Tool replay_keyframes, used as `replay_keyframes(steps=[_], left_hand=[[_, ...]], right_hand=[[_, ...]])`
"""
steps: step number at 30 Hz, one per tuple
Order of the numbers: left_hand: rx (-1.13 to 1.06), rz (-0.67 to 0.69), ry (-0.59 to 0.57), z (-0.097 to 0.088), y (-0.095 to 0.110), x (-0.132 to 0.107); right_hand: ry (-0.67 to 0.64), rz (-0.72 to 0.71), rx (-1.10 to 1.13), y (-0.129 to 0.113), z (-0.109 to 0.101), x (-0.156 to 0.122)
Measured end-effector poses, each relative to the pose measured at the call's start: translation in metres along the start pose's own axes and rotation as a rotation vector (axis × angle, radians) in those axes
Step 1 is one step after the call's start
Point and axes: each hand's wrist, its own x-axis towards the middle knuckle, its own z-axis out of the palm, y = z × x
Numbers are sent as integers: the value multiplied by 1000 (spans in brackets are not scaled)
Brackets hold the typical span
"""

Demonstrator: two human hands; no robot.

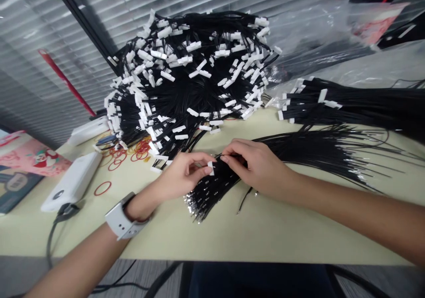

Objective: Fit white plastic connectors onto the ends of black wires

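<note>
My left hand [186, 176] pinches a small white plastic connector [211, 168] between thumb and fingertips. Close beside it, my right hand [254, 160] is closed on a thin black wire [217, 156] that leads toward the connector. Whether the wire's tip sits inside the connector I cannot tell. Beneath both hands lies a bundle of black wires [212, 196], its crimped metal ends fanned toward the lower left. The same bundle's other ends [345, 156] spread out to the right. One short loose wire [244, 200] rests on the table below my right hand.
A large heap of black wires with white connectors [199, 85] stands behind my hands. Another connectored bundle [358, 103] lies at right, near clear plastic bags [315, 36]. Red and yellow rubber bands [117, 158] and a white power strip [73, 180] occupy the left of the pale table [265, 240].
</note>
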Motion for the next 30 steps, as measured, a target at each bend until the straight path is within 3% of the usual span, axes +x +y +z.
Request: replay_keyframes(steps=[6, 12, 22, 30], left_hand=[[-216, -34, -19, 1, 0, 2], [-366, -93, -28, 1, 0, 4], [-328, -63, -37, 1, -1, 4], [-224, -34, -8, 2, -1, 3]], right_hand=[[27, -1, -19, -2, -2, -2], [25, -98, -81, -1, -2, -2], [-31, -23, -49, 2, -3, 0], [-4, -85, -18, 4, 2, 0]])
